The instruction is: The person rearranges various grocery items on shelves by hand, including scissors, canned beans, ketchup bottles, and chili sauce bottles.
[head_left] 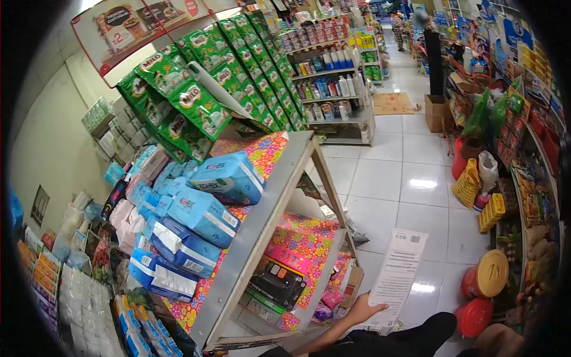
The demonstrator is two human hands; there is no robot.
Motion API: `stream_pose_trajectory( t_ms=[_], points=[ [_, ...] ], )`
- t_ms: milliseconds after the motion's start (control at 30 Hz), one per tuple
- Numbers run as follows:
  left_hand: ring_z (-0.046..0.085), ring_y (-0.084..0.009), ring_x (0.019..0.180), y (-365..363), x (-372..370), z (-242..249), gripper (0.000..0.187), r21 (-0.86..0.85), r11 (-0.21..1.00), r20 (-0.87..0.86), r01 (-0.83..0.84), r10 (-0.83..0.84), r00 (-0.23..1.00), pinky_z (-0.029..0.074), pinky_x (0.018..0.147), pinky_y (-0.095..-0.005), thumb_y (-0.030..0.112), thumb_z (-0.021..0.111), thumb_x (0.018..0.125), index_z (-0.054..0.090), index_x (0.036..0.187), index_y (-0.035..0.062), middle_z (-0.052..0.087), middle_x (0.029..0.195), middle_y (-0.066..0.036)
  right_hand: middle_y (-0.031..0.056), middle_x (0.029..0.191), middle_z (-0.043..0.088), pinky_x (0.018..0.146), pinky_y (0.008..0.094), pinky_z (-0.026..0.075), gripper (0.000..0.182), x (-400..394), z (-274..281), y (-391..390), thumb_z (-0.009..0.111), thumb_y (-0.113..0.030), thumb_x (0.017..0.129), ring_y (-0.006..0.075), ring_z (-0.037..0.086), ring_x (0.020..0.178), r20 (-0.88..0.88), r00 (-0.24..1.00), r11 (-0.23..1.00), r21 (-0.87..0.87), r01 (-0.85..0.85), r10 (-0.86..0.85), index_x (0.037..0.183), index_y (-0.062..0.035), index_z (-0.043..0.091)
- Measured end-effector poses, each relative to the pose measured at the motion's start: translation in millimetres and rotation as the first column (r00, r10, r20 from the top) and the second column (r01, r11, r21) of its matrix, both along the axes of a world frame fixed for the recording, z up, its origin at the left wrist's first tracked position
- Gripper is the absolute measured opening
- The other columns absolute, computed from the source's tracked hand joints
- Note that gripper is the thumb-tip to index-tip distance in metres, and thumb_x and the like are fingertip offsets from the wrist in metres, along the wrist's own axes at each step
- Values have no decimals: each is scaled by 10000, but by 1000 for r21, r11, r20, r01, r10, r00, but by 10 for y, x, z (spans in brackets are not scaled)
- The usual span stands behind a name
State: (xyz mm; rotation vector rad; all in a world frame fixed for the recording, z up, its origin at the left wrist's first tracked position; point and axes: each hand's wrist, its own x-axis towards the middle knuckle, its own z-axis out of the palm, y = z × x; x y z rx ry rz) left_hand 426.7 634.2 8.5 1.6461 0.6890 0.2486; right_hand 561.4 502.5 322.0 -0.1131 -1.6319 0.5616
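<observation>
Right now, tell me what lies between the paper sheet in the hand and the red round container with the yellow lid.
Head view: bare white floor tile separates paper sheet from red container.

A long white printed sheet of paper (397, 275) is held at its lower end, at five o'clock in the view. It is stood nearly upright, tilted slightly toward one o'clock, above the tiled floor.

Print on the paper sheet (397, 271) too small to read. Left hand (361, 309) fingers mostly hidden behind it; forearm cut off at bottom edge. Right hand (498, 340) cut off at bottom edge, grip unclear. Far-aisle person (432, 47) blurred.
</observation>
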Motion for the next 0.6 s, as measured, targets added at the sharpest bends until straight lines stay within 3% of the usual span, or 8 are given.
stream_pose_trajectory(
  t_ms=[67, 167, 267, 367, 467, 533, 567, 600],
  points=[
    [577, -188, 913, 28, -37, 310, 411, 11, 999, -110, 44, -43, 993, 439, 800, -289, 145, 656, 730, 513, 1074, -30, 601, 1001, -142, 49, 530, 533, 446, 240, 393, 127, -41, -6, 48, 539, -164, 789, 125, 500, 446, 4, 1000, 1000, -8, -26, 26, 727, -74, 602],
    [576, -205, 913, 55, -78, 93, 407, -9, 1000, -3, 16, -16, 1000, 437, 802, -301, 148, 657, 728, 518, 1065, -31, 601, 1000, -142, 53, 550, 545, 462, 251, 406, 131, -58, 3, 58, 548, -167, 776, 135, 516, 471, 8, 999, 999, -9, -38, 38, 722, -61, 604],
    [587, -210, 891, 22, -138, -22, 399, -30, 999, -36, -17, 16, 999, 442, 795, -303, 167, 667, 726, 535, 1042, -37, 619, 955, -132, 57, 571, 556, 478, 263, 420, 137, 21, 40, 30, 558, -170, 763, 146, 531, 495, 33, 999, 1000, -14, -6, 7, 718, -49, 606],
    [589, -192, 890, 74, -100, -87, 384, 38, 998, 76, -56, 53, 996, 443, 797, -296, 172, 678, 723, 553, 1023, -31, 624, 947, -121, 61, 591, 567, 494, 274, 434, 147, 122, 57, -21, 568, -172, 750, 157, 546, 520, 199, 978, 995, -69, 79, -64, 714, -36, 608],
    [587, -170, 889, 95, -21, -31, 362, -61, 993, 152, -99, 107, 982, 444, 796, -285, 167, 688, 717, 570, 1006, -16, 629, 939, -105, 65, 612, 579, 510, 285, 448, 157, 348, -115, -102, 577, -175, 737, 167, 562, 544, 567, 793, 894, -205, 399, -223, 710, -23, 610],
    [589, -171, 880, 78, 46, 48, 372, -44, 997, 139, -63, 68, 988, 446, 788, -282, 178, 693, 713, 570, 1008, -13, 628, 940, -103, 67, 625, 586, 520, 292, 457, 166, 437, -569, -105, 584, -177, 728, 174, 572, 561, 714, 595, 587, -317, 745, -370, 707, -15, 611],
    [589, -171, 876, 57, 72, 114, 377, -42, 998, 123, -50, 55, 991, 447, 784, -280, 183, 696, 712, 569, 1009, -12, 628, 940, -102, 75, 666, 606, 596, 268, 467, 176, 453, -1147, 61, 606, -176, 723, 148, 587, 625, 408, 705, 452, -559, 695, -580, 797, -16, 607],
    [594, -177, 847, -6, 110, 333, 377, 10, 998, 169, -65, 62, 984, 453, 753, -285, 200, 694, 716, 568, 1003, -10, 630, 919, -103, 103, 773, 622, 667, 248, 462, 239, 373, -1530, 341, 610, -155, 727, 145, 596, 725, -5, 701, 475, -739, 478, -714, 919, -16, 582]
  ],
)
